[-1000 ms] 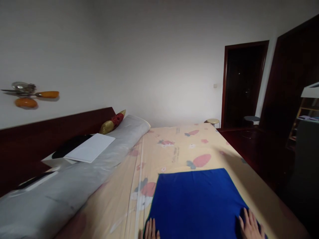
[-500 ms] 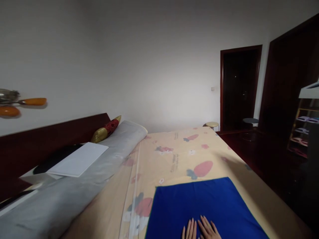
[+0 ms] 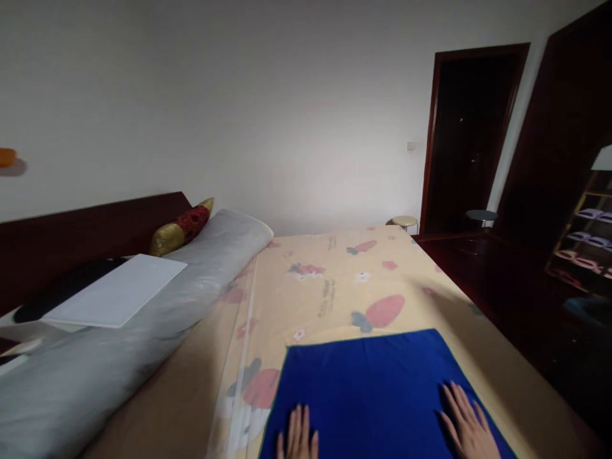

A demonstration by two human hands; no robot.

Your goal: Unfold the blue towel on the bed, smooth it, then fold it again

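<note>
Blue cloth under flat fingers

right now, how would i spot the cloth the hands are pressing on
Start at the bed with its pale yellow strawberry-print sheet. At its near end lies the blue cloth, spread flat, with the left hand and right hand resting palm-down near its two sides. It is the only solid deep-blue piece there; the bedding beside it is patterned or grey.
</note>
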